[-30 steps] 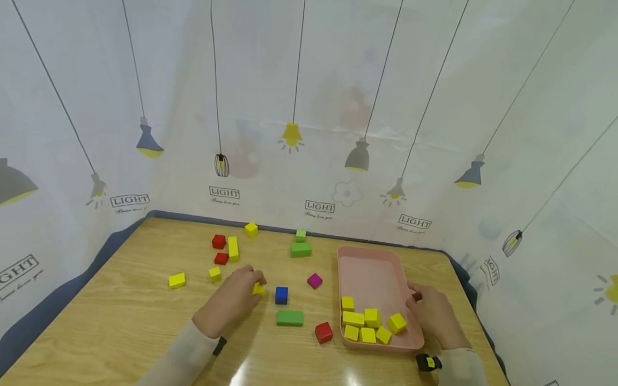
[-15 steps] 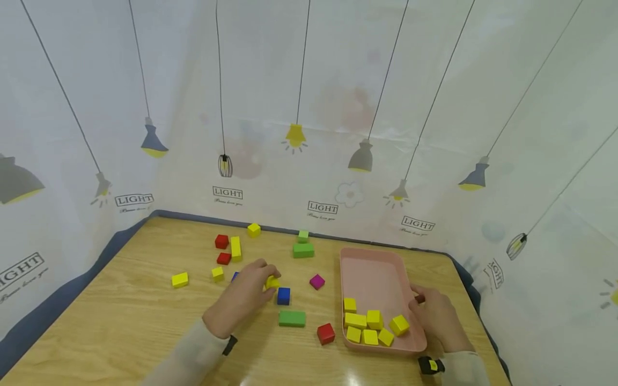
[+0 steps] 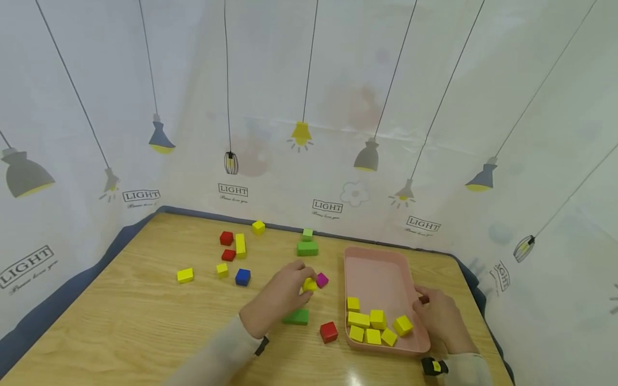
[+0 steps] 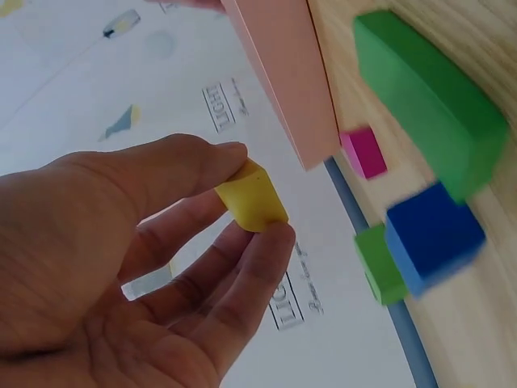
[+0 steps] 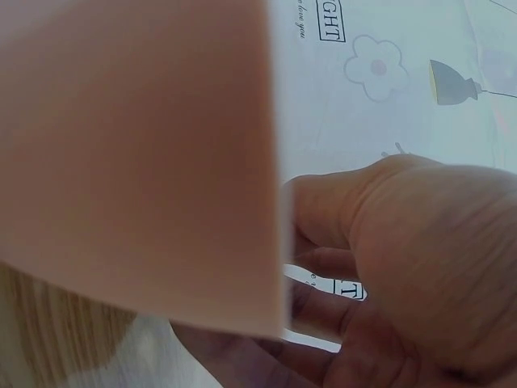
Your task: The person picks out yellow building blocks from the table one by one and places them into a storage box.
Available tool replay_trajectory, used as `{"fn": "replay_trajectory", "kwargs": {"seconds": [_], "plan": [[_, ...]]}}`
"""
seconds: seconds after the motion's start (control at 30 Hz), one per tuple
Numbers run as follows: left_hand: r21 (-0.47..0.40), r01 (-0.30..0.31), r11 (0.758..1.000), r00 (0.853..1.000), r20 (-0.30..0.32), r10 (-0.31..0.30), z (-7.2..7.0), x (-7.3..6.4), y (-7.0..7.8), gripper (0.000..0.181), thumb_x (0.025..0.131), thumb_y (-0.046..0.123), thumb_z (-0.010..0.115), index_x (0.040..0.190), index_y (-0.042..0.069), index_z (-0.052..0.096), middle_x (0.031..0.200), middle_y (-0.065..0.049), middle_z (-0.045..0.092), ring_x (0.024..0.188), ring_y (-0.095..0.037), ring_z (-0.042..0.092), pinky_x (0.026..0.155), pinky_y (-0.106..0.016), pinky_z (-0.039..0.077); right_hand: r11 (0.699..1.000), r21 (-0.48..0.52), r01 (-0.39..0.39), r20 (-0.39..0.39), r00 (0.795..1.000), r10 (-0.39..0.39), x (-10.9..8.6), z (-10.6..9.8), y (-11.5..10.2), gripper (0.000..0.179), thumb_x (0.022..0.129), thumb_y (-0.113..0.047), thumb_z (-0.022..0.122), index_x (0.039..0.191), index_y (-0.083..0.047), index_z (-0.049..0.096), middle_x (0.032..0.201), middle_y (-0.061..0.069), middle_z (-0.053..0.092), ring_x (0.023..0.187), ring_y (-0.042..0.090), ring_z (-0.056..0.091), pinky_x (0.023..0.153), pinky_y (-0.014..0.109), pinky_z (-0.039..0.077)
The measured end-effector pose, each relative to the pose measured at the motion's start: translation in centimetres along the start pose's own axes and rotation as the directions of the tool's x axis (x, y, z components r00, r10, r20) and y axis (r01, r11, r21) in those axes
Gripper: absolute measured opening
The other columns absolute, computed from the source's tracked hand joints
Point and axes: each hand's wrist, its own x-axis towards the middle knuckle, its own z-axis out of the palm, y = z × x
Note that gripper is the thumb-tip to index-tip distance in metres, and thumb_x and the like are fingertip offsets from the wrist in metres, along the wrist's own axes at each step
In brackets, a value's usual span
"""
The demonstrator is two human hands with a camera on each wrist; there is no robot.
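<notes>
My left hand point(image 3: 277, 296) pinches a small yellow block point(image 4: 254, 198) between thumb and fingertips. In the left wrist view the block is held up in the air; in the head view it overlaps the magenta block point(image 3: 322, 280). A blue block point(image 4: 435, 237) and a long green block point(image 3: 296, 317) lie near this hand, the blue one hidden behind it in the head view. My right hand point(image 3: 438, 317) grips the right side of the pink tray point(image 3: 377, 273), thumb at the rim. Several yellow blocks point(image 3: 359, 320) lie in the tray's near end.
Left of the tray sits a red block point(image 3: 329, 332). Farther left are a blue block point(image 3: 243, 277), red blocks point(image 3: 226, 238) and yellow blocks point(image 3: 185, 275). Green blocks point(image 3: 307, 248) lie toward the back edge. A printed curtain point(image 3: 270, 107) hangs behind the wooden table point(image 3: 120, 321).
My left hand has carried the yellow block rightward toward the tray, uncovering a blue block on the left and covering another. The right hand stays on the tray. The head view has shifted slightly.
</notes>
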Motion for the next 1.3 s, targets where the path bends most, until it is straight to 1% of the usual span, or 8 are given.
{"fn": "replay_trajectory", "kwargs": {"seconds": [0.23,0.27,0.43,0.47,0.5,0.63,0.87,1.3], "plan": [[0.050,-0.083,0.995,0.996,0.017,0.082,1.7,1.8,2.4,0.031,0.104,0.017,0.091,0.133,0.010,0.082,0.122,-0.006,0.075,0.095,-0.012,0.062,0.088,-0.025,0.065,1.000,0.002,0.014,0.003,1.000,-0.014,0.0,-0.1,0.0,0.061,0.106,-0.011,0.067,0.165,0.004,0.059,0.127,0.028,0.082,0.092,0.026,0.070,0.077,0.038,0.061],[0.063,-0.107,0.992,0.994,0.003,0.107,3.2,2.6,1.5,0.032,0.105,0.021,0.091,0.134,0.012,0.081,0.123,-0.005,0.075,0.097,-0.012,0.062,0.090,-0.025,0.065,1.000,0.001,0.020,0.002,1.000,-0.020,-0.1,-0.1,0.0,0.061,0.106,-0.011,0.067,0.165,0.005,0.059,0.126,0.028,0.082,0.092,0.026,0.070,0.077,0.039,0.061],[0.047,-0.111,0.993,0.994,0.019,0.110,4.3,4.0,2.7,0.032,0.107,0.024,0.089,0.136,0.013,0.081,0.126,-0.004,0.075,0.099,-0.012,0.065,0.092,-0.023,0.065,1.000,0.002,0.031,-0.002,1.000,-0.031,-0.2,-0.1,0.0,0.061,0.105,-0.011,0.067,0.164,0.006,0.059,0.126,0.028,0.082,0.091,0.026,0.070,0.075,0.038,0.060],[0.050,-0.115,0.992,0.993,0.020,0.114,4.4,4.2,3.0,0.032,0.107,0.024,0.089,0.136,0.013,0.081,0.127,-0.004,0.076,0.101,-0.012,0.066,0.094,-0.022,0.065,1.000,0.002,0.029,-0.001,1.000,-0.029,-0.2,0.0,0.0,0.061,0.106,-0.011,0.067,0.164,0.006,0.059,0.125,0.028,0.082,0.090,0.026,0.070,0.075,0.037,0.060],[0.038,-0.102,0.994,0.994,0.036,0.101,3.4,3.9,4.3,0.030,0.107,0.019,0.088,0.135,0.012,0.081,0.128,-0.004,0.076,0.102,-0.012,0.067,0.095,-0.021,0.066,1.000,0.003,0.027,0.000,1.000,-0.027,-0.3,0.0,0.0,0.061,0.106,-0.011,0.067,0.164,0.006,0.059,0.125,0.028,0.082,0.090,0.025,0.069,0.074,0.037,0.059],[0.033,-0.135,0.990,0.991,0.028,0.134,4.1,4.6,5.0,0.027,0.108,0.015,0.086,0.134,0.012,0.081,0.132,-0.003,0.077,0.110,-0.012,0.070,0.100,-0.021,0.066,1.000,0.002,0.025,0.002,1.000,-0.025,-0.2,0.0,0.0,0.061,0.106,-0.011,0.068,0.165,0.005,0.059,0.125,0.028,0.082,0.089,0.025,0.069,0.073,0.035,0.058],[0.031,-0.143,0.989,0.989,0.050,0.141,4.9,5.6,6.6,0.026,0.108,0.014,0.086,0.133,0.012,0.082,0.127,-0.004,0.074,0.100,-0.010,0.065,0.095,-0.016,0.063,1.000,-0.007,0.018,0.000,1.000,-0.018,-0.2,-0.1,-0.1,0.059,0.107,-0.010,0.068,0.164,0.006,0.059,0.126,0.029,0.081,0.093,0.027,0.071,0.079,0.041,0.064],[0.138,-0.138,0.981,0.988,0.081,0.128,6.5,7.4,6.7,0.033,0.106,0.017,0.089,0.138,0.016,0.083,0.132,-0.003,0.076,0.104,-0.011,0.069,0.098,-0.016,0.065,1.000,-0.017,0.020,0.001,1.000,-0.020,-0.3,-0.2,-0.2,0.061,0.107,-0.011,0.069,0.164,0.006,0.059,0.127,0.030,0.081,0.091,0.026,0.070,0.077,0.040,0.062]]}}
